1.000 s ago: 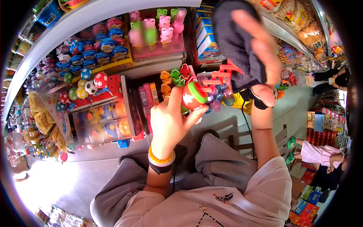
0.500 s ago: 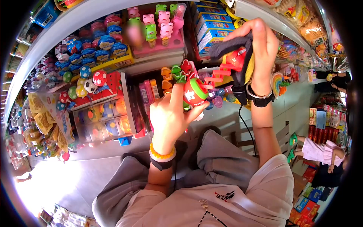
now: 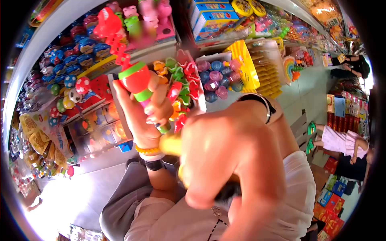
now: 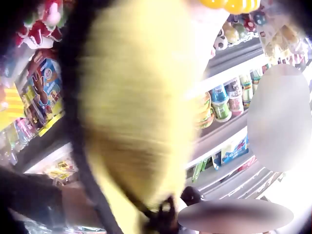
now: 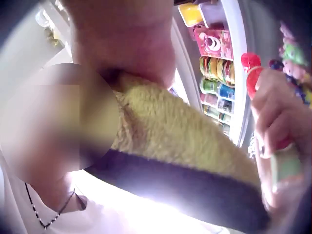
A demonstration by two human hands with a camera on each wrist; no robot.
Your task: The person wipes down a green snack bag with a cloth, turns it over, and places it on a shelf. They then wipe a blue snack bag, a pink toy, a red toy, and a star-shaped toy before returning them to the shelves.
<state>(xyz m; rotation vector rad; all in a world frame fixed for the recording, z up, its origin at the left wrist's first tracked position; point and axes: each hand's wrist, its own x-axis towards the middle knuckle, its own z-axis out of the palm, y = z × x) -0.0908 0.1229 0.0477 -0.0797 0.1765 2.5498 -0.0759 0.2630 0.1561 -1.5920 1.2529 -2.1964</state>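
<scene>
In the head view my left hand (image 3: 142, 110) grips a red-and-green toy (image 3: 135, 78) by its striped handle. A red zigzag arm (image 3: 118, 50) extends up from its cup, with a red head (image 3: 108, 24) at the end. My right hand (image 3: 231, 154), blurred and close to the camera, holds a fuzzy yellow-and-black cloth piece (image 5: 175, 126); in the head view only bits of it show past the fingers. The same cloth fills the middle of the left wrist view. In the right wrist view my left hand on the toy appears beyond the cloth.
Boxes of small toys crowd the shelves ahead: frog figures (image 3: 132, 24), small balls (image 3: 83, 85) and coloured clips (image 3: 173, 66). A yellow packet (image 3: 245, 66) stands beside beads (image 3: 217, 78). At the far right are a person in a pink skirt (image 3: 337, 141) and another person in black (image 3: 350, 66).
My left hand moved left with the toy, whose zigzag arm now points up-left instead of right. The red head came out of the cloth. My right hand carried the cloth back toward my body.
</scene>
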